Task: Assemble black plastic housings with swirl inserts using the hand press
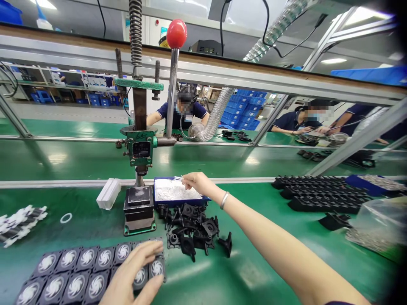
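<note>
My right hand [199, 184] reaches over a blue tray [203, 203] filled with thin white sticks [173, 191]. Its fingers are pinched on one or more of these sticks, whose ends poke out to the left. My left hand [135, 273] hovers over or rests on the right end of two rows of black square parts with white swirl centres [76, 284]; contact cannot be made out. Its fingers are spread, with nothing visible in them. A heap of black plastic parts with stems [193, 231] lies in front of the tray, and one such part [226, 244] lies apart to the right.
A hand press [140, 148] with a red-knobbed lever [177, 34] stands left of the tray. Nearby are a clear block [108, 193], a white ring [66, 218] and white-and-black parts [20, 224]. Rows of black parts [324, 195] and a clear bag [378, 224] occupy the right. Co-workers sit beyond.
</note>
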The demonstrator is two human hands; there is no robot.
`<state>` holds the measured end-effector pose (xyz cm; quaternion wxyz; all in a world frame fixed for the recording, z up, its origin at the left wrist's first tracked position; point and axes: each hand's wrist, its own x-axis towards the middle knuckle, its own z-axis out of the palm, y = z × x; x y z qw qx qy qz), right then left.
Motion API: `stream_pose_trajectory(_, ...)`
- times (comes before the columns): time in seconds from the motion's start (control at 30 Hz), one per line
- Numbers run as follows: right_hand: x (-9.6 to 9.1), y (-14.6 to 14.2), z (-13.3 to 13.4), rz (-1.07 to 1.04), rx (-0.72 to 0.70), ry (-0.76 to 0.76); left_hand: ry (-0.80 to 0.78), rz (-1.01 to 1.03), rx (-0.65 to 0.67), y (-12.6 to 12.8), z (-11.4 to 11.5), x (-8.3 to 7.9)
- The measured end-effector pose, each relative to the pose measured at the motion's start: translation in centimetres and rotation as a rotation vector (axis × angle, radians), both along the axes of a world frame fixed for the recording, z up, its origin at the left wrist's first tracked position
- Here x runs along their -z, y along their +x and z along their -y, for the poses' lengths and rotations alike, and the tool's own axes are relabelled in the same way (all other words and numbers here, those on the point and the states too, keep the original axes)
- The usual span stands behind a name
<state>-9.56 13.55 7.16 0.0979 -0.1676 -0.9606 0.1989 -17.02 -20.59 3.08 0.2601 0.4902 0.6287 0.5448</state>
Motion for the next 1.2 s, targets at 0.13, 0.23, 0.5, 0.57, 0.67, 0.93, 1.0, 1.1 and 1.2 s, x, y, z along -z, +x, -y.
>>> stream_pose_trajectory(0.13,-1.3,0.6,2.8,-0.124,-0.025,-0.188,0.078,0.59,-0.059,2.7,-5.0,0.1)
stream_pose_trajectory(0.23,-2.0,1.4,5.9,-0.174,-0.085,-0.269,0.107,0.952,-0.192,3.5,-9.1,-1.0)
stream_pose_trajectory(0.5,-0.2,3.2,12.0,-0.194,-0.099,-0.338,0.191,1.146,-0.297,4.5,-12.8,-2.7)
stream_pose_trajectory(0.57,0.5,3.2,12.3,-0.179,-0.08,-0.365,0.177,1.188,-0.323,4.8,-12.6,-2.6)
stream_pose_trajectory(0.67,1.2,3.3,12.7,-0.157,-0.059,-0.403,0.135,1.257,-0.354,5.0,-12.2,-2.4)
stream_pose_trajectory(0.93,1.3,4.8,14.2,-0.146,-0.019,-0.361,0.109,1.298,-0.394,5.8,-11.7,-2.6)
stream_pose_trajectory(1.0,1.1,5.2,14.4,-0.138,-0.01,-0.35,0.103,1.316,-0.393,6.0,-11.6,-2.7)
stream_pose_trajectory(1.1,1.0,5.6,14.6,-0.131,0.006,-0.338,0.085,1.332,-0.365,6.4,-11.4,-2.6)
stream_pose_trajectory(1.2,1.3,5.7,14.8,-0.144,0.027,-0.334,0.097,1.33,-0.339,6.5,-11.2,-2.8)
